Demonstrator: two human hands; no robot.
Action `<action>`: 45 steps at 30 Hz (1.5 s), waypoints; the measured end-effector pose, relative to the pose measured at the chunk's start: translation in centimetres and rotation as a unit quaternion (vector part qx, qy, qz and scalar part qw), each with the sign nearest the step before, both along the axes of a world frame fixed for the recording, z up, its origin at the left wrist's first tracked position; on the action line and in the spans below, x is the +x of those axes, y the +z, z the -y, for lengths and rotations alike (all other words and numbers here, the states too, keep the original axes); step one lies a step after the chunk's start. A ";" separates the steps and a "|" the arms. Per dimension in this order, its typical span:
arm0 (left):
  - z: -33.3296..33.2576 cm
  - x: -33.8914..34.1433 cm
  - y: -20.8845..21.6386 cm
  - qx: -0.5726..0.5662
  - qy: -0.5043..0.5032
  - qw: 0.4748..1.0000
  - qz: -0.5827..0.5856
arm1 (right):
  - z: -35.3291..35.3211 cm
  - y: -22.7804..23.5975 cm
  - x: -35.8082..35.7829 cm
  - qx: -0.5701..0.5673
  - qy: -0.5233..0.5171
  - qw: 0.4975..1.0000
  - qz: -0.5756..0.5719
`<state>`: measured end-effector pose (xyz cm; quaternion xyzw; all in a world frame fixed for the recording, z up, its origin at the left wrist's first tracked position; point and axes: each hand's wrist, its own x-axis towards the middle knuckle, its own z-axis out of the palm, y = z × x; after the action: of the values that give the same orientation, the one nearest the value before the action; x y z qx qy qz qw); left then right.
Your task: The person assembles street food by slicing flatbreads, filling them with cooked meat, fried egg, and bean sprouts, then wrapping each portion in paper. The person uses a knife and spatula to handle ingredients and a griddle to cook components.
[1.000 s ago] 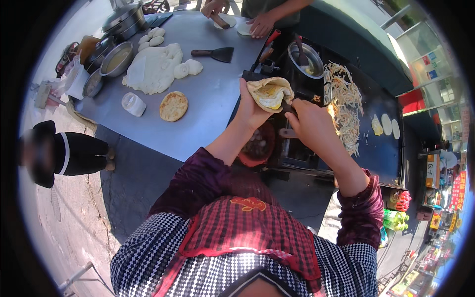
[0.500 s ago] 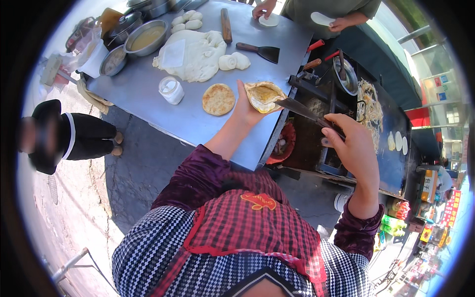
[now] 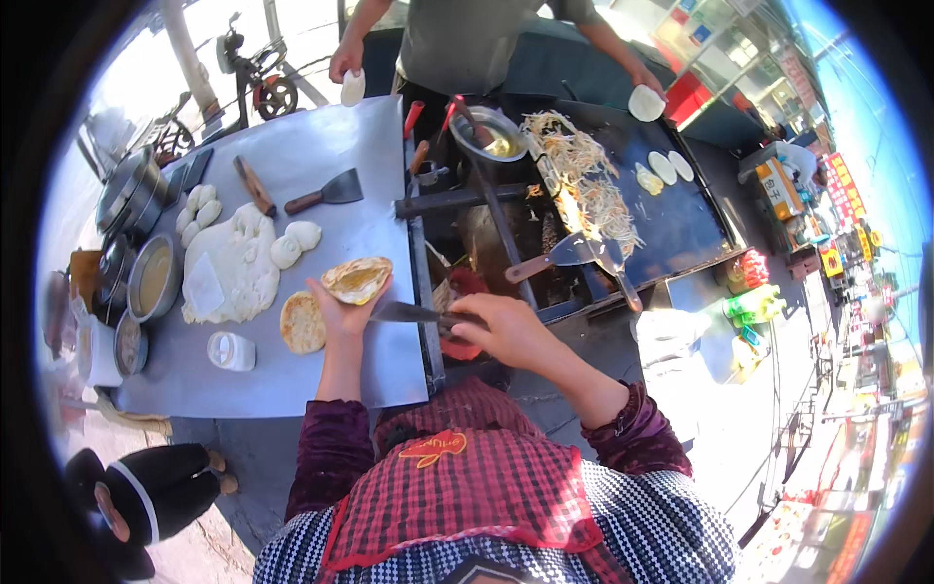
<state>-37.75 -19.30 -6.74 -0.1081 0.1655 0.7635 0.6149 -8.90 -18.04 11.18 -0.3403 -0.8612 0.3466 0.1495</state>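
My left hand (image 3: pixel 338 321) holds a browned flatbread (image 3: pixel 358 279), opened like a pocket with a yellowish inside. In my right hand (image 3: pixel 514 334) is the dark handle of a knife (image 3: pixel 407 312); its blade points left, its tip close to the bread. Beneath my left hand lies a second round flatbread (image 3: pixel 302 323) on the metal table (image 3: pixel 311 380). A white jar (image 3: pixel 232 351) stands to its left. Farther back are a slab of dough (image 3: pixel 238 258), smaller dough pieces (image 3: pixel 297 243), a wood-handled scraper (image 3: pixel 331 191) and a short wooden rod (image 3: pixel 254 185).
Metal bowls (image 3: pixel 154 278) and pots crowd the table's left end. On the right, a dark griddle (image 3: pixel 623 141) carries pale shredded strands (image 3: pixel 584 180), white dough rounds (image 3: pixel 662 166) and a spatula (image 3: pixel 574 251). A co-worker (image 3: pixel 457 44) across holds a dough round in each hand.
My view has turned right, showing more of the griddle. The flatbread and knife remain in my hands; the knife has drawn back from the bread's opening. The co-worker's hands have spread apart.
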 end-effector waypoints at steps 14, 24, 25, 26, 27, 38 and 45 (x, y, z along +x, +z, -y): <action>6.4 -5.0 -3.8 -0.271 -0.135 0.811 -0.500 | 7.8 -8.7 10.1 -0.232 -0.272 0.917 -0.179; 8.1 -11.5 -6.9 -0.390 -0.058 0.239 -0.887 | 5.9 -6.5 7.3 -0.227 -0.195 0.941 -0.161; 7.4 -9.9 -4.4 -0.399 -0.086 0.249 -0.878 | 5.9 -6.8 7.3 -0.232 -0.200 0.938 -0.164; 7.5 -9.3 -2.9 -0.412 -0.113 0.257 -0.867 | 6.0 -7.0 7.0 -0.240 -0.197 0.936 -0.167; 8.1 -10.3 -3.2 -0.410 -0.119 0.271 -0.863 | 6.2 -7.0 6.4 -0.240 -0.189 0.936 -0.175; 13.7 -7.7 1.2 -0.116 -0.049 0.912 -0.390 | 6.9 -4.8 2.2 -0.456 -0.249 0.795 -0.314; 12.5 -2.3 2.4 -0.123 -0.137 0.904 -0.387 | 6.0 -6.4 -0.2 -0.462 -0.231 0.800 -0.304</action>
<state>-40.02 -31.83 -4.38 0.1452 0.4960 0.6274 0.5824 -9.11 -24.04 4.76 -0.4351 -0.4050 0.7445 0.3039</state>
